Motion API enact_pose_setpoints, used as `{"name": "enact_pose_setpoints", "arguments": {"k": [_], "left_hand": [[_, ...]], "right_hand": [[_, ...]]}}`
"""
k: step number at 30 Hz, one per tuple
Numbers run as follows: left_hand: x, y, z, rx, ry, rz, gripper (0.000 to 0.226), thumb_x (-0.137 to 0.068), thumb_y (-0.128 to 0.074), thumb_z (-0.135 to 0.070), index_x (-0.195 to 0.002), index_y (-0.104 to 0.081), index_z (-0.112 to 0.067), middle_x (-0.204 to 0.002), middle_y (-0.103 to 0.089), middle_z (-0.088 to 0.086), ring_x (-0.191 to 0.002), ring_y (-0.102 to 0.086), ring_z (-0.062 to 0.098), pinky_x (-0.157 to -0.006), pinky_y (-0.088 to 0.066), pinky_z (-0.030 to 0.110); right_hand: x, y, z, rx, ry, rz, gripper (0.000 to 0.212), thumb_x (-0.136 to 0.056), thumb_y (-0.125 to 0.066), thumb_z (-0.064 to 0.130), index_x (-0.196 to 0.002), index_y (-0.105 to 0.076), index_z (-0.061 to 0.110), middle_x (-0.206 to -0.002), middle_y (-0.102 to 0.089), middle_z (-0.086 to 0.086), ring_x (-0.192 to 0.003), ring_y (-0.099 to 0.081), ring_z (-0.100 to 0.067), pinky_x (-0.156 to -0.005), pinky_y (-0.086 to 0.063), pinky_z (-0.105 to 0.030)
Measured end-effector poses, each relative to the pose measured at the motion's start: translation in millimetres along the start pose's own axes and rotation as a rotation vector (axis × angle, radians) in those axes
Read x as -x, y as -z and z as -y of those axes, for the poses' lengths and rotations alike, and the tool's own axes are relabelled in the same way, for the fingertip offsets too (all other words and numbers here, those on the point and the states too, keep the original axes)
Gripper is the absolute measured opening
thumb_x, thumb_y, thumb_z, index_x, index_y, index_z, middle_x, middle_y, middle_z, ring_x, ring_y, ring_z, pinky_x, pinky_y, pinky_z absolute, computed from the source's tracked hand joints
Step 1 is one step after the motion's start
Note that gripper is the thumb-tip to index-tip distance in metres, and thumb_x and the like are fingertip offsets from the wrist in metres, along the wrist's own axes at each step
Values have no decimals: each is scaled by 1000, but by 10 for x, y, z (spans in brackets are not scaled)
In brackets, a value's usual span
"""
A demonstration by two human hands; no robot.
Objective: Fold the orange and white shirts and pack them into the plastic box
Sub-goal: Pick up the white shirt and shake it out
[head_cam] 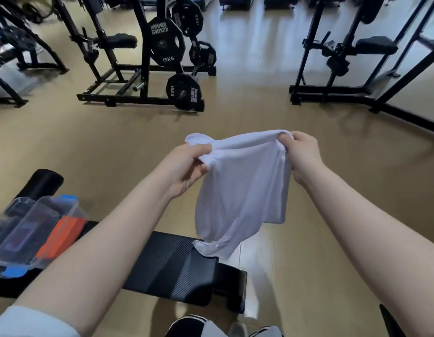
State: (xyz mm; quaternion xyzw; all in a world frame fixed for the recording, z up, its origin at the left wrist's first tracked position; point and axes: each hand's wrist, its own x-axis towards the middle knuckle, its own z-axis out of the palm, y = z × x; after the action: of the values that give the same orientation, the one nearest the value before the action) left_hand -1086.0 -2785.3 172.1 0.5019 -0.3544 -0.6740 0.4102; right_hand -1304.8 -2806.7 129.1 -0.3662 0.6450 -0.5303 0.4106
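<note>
I hold the white shirt (242,190) up in the air in front of me. My left hand (184,169) grips its upper left edge and my right hand (302,155) grips its upper right edge. The cloth hangs down between them, and its lower end touches the black bench pad (167,266). The clear plastic box (38,229) with blue clips stands at the left on the bench. An orange shirt (61,235) lies folded inside the box, along its right wall.
The bench runs from lower left towards the middle. Black weight machines with plates (162,45) stand on the tan floor ahead, and another rack (357,57) stands at the right. My shoes (189,324) show at the bottom edge.
</note>
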Motion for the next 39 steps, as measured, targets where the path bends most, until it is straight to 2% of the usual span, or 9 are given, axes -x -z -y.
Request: {"name": "enact_pose_setpoints", "arguments": {"k": [3,7,15,20,25,28,32,35,39], "left_hand": [[74,-240,40,-15,-41,128,10,-92,-51,-5,-85,-57,-9,-66,-62,-2,-55,-59,4,-56,-53,13],[25,-359,41,-20,-68,86,9,-93,-51,-5,-87,-58,-6,-81,-63,4,-68,-63,7,-67,-57,16],[68,-319,-46,-109,-207,17,13,-94,-50,-8,-83,-57,-12,-78,-58,-2,-64,-60,0,-63,-53,12],[70,31,29,-180,-277,-109,6,-89,-60,-11,-83,-59,-12,-77,-55,1,-73,-53,16,-72,-45,26],[156,-11,101,-160,-281,-93,9,-86,-64,-14,-84,-58,-8,-75,-49,6,-69,-46,17,-70,-39,28],[231,-38,55,-135,-330,-56,12,-80,-67,-17,-84,-60,-9,-83,-51,9,-80,-47,21,-76,-39,34],[290,160,-61,-17,-410,-194,5,-85,-63,-8,-82,-63,-12,-78,-58,4,-79,-54,18,-81,-46,32],[207,444,-64,35,-469,-341,5,-88,-60,-8,-92,-62,-10,-86,-62,2,-82,-59,12,-83,-49,27],[87,528,266,-510,-342,-368,58,-87,-62,-18,-138,-34,-14,-138,-40,0,-108,-51,9,-87,-41,25]], "right_hand": [[18,-89,-90,-38,-15,5,17,-89,-50,12,-72,-50,13,-68,-43,-3,-58,-38,-14,-48,-28,-21],[309,-102,-118,105,225,68,24,-93,-50,13,-116,-58,12,-112,-55,1,-95,-52,-6,-80,-41,-10],[607,-272,-737,502,336,323,14,-88,-56,15,-76,-63,9,-69,-60,-2,-66,-51,-14,-66,-41,-31],[562,-230,-631,161,172,243,29,-95,-38,8,-71,-51,18,-55,-52,1,-42,-48,-8,-51,-39,-20],[745,-482,-551,370,284,552,5,-88,-60,18,-85,-56,19,-80,-58,6,-68,-50,-7,-66,-42,-17],[815,-690,-692,502,350,527,16,-84,-60,16,-70,-54,21,-70,-54,0,-67,-45,-18,-64,-37,-32],[791,-696,-611,322,280,383,36,-85,-55,6,-61,-51,32,-61,-50,11,-62,-44,-7,-61,-34,-27],[797,-642,-371,161,251,343,31,-84,-54,2,-66,-56,26,-63,-54,8,-57,-44,0,-54,-34,-17],[761,-719,-131,72,170,308,23,-86,-58,9,-64,-53,16,-64,-48,-3,-61,-41,-14,-51,-33,-23]]}}
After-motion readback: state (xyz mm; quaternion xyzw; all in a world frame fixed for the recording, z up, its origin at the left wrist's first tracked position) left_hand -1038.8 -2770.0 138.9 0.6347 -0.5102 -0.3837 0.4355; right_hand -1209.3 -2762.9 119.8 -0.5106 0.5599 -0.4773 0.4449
